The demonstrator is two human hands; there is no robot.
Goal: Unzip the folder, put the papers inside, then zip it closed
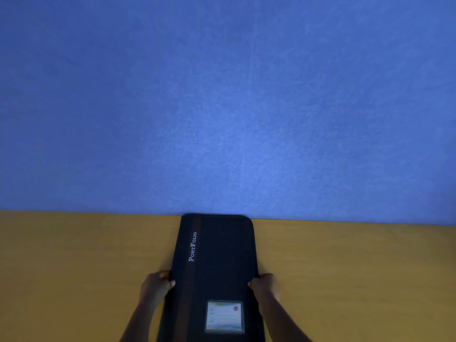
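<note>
While your left hand (156, 286) clamps the left edge of the folder (217, 267) with thumb on top and fingers curled under, your right hand (265, 285) grips the right edge the same way, so both hands are closed on it at about its middle. Your folder lies flat and shut on the yellow-brown table (345, 267), its far end touching the blue wall (222, 95), with a brown stripe and the white word "PortFolio" running along its left side. Near you, a small clear-windowed card (224, 316) sits on the cover between your forearms.
</note>
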